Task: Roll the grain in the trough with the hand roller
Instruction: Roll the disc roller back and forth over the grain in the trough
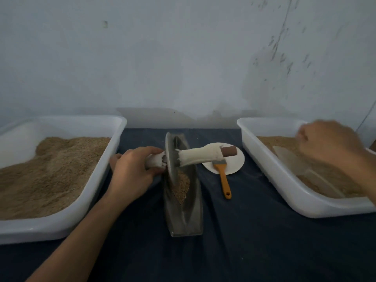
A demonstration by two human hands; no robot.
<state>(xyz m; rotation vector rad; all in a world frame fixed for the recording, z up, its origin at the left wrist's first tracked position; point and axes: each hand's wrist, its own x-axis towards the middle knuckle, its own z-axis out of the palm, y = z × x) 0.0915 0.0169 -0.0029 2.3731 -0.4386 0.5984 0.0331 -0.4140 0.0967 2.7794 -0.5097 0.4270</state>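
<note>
Left hand (132,176) grips roller (173,157) handle; right hand (329,143) blurred.

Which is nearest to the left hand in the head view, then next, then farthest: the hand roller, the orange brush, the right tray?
1. Hand roller: gripped by the left hand by its near handle.
2. Orange brush: right of the trough.
3. Right tray: far right.

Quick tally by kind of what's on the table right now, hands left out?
Tubs of grain: 2 (left tub, right tub)
Trough: 1
Roller: 1
Brush: 1
Plate: 1
Scoop: 1
Total: 7
</note>
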